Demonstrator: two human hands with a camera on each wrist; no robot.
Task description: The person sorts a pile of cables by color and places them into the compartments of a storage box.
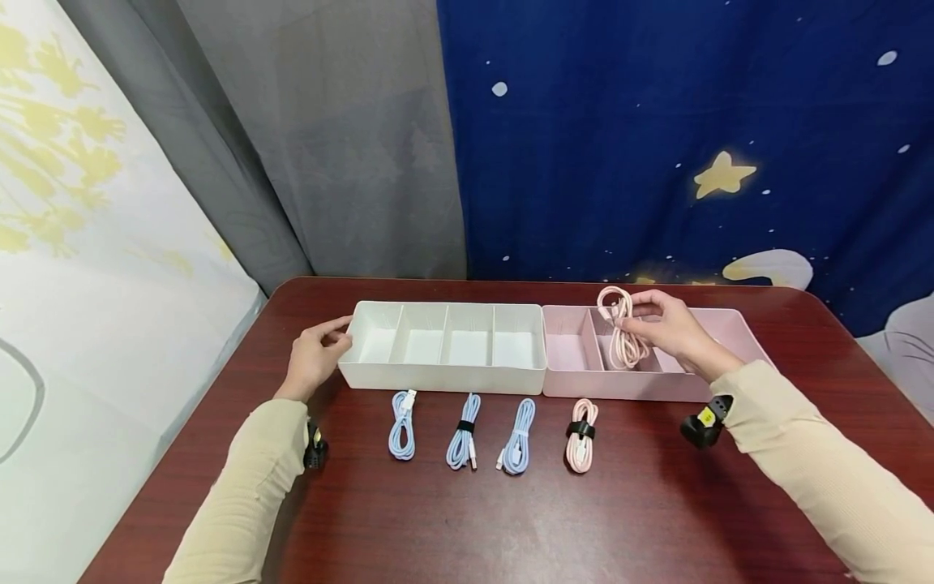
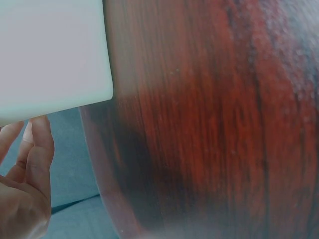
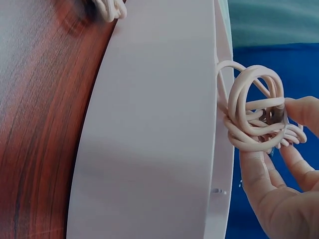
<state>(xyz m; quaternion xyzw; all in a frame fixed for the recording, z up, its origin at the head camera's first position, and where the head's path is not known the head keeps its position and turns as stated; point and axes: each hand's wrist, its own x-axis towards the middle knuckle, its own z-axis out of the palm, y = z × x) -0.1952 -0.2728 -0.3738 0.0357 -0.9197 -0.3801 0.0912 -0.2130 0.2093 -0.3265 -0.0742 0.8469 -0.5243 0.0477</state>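
My right hand (image 1: 667, 328) pinches a coiled pink charging cable (image 1: 627, 345) between thumb and fingers, over the pink divided box (image 1: 627, 384). In the right wrist view the cable's loops (image 3: 256, 107) hang at the fingertips beside the box wall. At the left end of the white divided box (image 1: 441, 377), my left hand (image 1: 314, 357) touches the end wall with its fingers. The left wrist view shows those fingers (image 2: 40, 144) against the wall, their tips partly hidden. The two boxes stand end to end.
Before the boxes lie three coiled blue cables (image 1: 402, 426) (image 1: 462, 434) (image 1: 517, 438) and another pink cable (image 1: 581, 450) with a black strap. The middle blue one also has a black strap. Behind the dark red wooden table (image 1: 511, 519) hang grey and blue curtains (image 1: 584, 162).
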